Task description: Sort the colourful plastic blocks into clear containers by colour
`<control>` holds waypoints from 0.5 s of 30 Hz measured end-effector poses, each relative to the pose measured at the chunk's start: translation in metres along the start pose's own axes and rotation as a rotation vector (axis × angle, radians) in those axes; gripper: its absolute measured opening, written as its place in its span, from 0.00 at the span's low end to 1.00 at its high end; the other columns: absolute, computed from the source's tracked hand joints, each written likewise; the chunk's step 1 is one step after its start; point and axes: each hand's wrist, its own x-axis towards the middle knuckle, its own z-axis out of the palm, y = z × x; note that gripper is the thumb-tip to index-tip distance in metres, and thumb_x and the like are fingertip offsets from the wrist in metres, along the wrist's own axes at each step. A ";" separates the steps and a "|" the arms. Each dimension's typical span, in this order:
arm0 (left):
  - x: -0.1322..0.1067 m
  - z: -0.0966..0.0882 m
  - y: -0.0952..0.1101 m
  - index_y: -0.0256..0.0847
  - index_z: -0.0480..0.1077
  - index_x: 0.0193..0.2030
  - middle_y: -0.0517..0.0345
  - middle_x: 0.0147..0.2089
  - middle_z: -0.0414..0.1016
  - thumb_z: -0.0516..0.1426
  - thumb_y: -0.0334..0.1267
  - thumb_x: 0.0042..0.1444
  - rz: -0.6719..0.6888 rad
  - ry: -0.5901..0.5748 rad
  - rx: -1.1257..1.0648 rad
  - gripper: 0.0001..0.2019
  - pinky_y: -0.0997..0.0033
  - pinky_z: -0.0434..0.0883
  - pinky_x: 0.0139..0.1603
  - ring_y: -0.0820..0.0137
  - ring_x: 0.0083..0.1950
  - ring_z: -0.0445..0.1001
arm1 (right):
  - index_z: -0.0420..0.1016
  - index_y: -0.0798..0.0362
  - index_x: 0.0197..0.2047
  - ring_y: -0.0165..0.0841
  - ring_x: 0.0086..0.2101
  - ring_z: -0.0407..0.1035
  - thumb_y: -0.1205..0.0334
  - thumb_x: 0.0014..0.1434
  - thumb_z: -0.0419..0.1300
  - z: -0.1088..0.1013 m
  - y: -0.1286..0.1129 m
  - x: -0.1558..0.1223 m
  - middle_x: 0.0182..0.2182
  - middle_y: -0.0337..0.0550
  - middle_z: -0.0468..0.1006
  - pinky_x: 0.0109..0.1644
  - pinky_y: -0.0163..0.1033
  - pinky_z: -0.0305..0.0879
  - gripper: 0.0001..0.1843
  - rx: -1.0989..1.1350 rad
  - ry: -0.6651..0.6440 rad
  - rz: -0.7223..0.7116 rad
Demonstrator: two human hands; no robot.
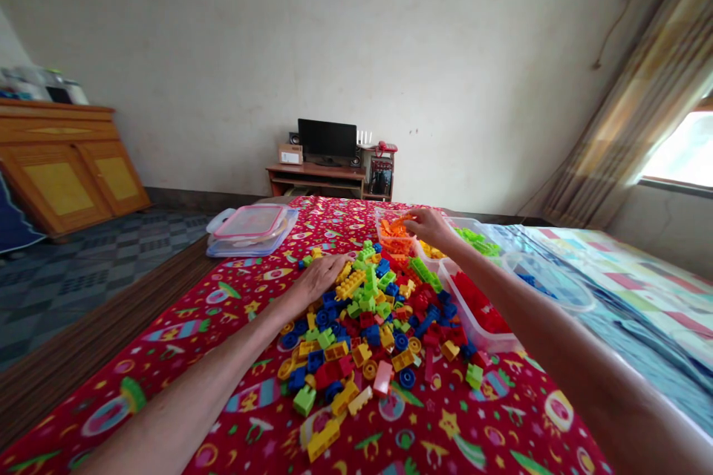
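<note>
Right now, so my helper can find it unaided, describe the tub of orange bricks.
On the bed's red rocket-print cover, a big heap of coloured plastic building bricks lies in the middle, with clear plastic tubs along its right side. The one you want is the clear tub at the heap's far end. It alone holds orange bricks, unlike its neighbours with red bricks and lime-green bricks, and the right hand is over it.

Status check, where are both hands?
Left hand on the plastic brick pile. Right hand at orange bricks in a clear tub. Red-brick tub beside pile.

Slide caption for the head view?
Left hand on a heap of plastic building bricks on a red bedspread; right hand at a clear tub of orange bricks.
</note>
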 end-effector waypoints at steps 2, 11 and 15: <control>0.000 0.000 -0.001 0.40 0.74 0.49 0.52 0.50 0.77 0.36 0.51 0.62 0.005 -0.006 0.004 0.29 0.66 0.67 0.56 0.61 0.53 0.73 | 0.74 0.60 0.36 0.26 0.24 0.68 0.67 0.56 0.57 -0.001 -0.002 0.006 0.23 0.41 0.76 0.28 0.28 0.62 0.07 -0.005 0.015 0.044; 0.000 0.002 -0.005 0.42 0.74 0.50 0.56 0.52 0.77 0.37 0.50 0.63 0.009 0.004 0.011 0.27 0.66 0.67 0.57 0.62 0.55 0.72 | 0.77 0.60 0.30 0.26 0.23 0.66 0.67 0.57 0.51 0.005 0.006 -0.010 0.21 0.42 0.75 0.27 0.29 0.58 0.13 -0.214 -0.108 -0.026; 0.001 0.003 -0.005 0.42 0.74 0.48 0.55 0.52 0.77 0.37 0.51 0.63 0.018 0.013 0.011 0.28 0.66 0.67 0.57 0.61 0.55 0.72 | 0.77 0.60 0.26 0.26 0.24 0.63 0.67 0.56 0.53 0.015 0.009 -0.026 0.23 0.43 0.75 0.27 0.31 0.53 0.13 -0.485 -0.254 -0.131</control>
